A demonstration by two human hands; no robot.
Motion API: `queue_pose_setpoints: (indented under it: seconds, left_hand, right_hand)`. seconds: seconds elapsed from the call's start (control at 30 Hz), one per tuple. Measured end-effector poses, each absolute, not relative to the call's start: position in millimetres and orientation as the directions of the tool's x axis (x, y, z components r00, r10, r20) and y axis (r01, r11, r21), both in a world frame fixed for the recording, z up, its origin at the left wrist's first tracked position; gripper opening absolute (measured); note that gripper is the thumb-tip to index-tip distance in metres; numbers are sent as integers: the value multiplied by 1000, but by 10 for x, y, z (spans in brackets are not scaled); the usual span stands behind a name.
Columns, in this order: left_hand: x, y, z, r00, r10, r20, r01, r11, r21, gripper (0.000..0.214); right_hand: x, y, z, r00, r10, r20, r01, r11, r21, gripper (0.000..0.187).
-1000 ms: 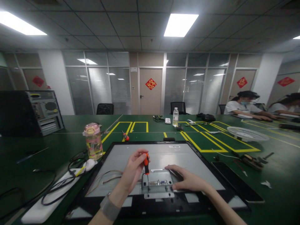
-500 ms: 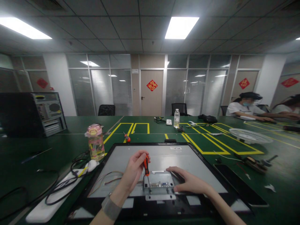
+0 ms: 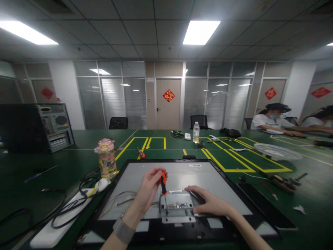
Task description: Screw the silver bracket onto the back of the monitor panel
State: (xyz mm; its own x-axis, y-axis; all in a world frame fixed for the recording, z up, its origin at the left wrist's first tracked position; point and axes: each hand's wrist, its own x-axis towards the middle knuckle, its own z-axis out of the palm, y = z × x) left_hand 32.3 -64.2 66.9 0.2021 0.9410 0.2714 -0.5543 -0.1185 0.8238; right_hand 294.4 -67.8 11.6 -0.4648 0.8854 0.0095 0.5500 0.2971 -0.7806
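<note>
My left hand [image 3: 150,189] is closed round the handle of an orange-and-black screwdriver [image 3: 163,184]. The screwdriver stands nearly upright, its shaft reaching down to the left side of a metal bracket [image 3: 179,198] with connector ports along its front. On the bracket's right side, my right hand [image 3: 210,202] grips it, fingers at the back edge and thumb near the front. Beneath lies a flat display panel [image 3: 140,170] with a grey back and black frame. Thin wires [image 3: 122,199] run over the panel to the bracket's left. The exact spot of the screwdriver's tip is hard to make out.
A white power strip [image 3: 54,222] with black cable and a pink-lidded bottle [image 3: 106,159] stand left, before an opened computer case [image 3: 52,126]. Another screwdriver [image 3: 141,153] lies beyond the panel. Right are a black flat device [image 3: 265,205] and a round white dish [image 3: 277,151]. Two people sit far right.
Both hands stay in place on the screwdriver and bracket. The screwdriver's handle shows a very slight shift; the whole view has dipped by a hair.
</note>
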Motion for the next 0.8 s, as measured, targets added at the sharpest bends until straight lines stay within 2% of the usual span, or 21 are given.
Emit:
queue_pose_setpoints:
  seconds: [0.33, 0.57, 0.8]
  left_hand:
    - [330, -619, 621, 189, 943, 273, -524, -138, 841, 31]
    - [341, -618, 640, 219, 927, 306, -563, -136, 815, 28]
    - [355, -615, 627, 208, 939, 274, -550, -120, 827, 32]
  right_hand:
    - [2945, -687, 127, -469, 883, 11, 545, 300, -783, 78]
    - [2957, -675, 105, -469, 883, 22, 550, 311, -775, 78]
    - [2953, -665, 104, -465, 885, 22, 549, 308, -777, 78]
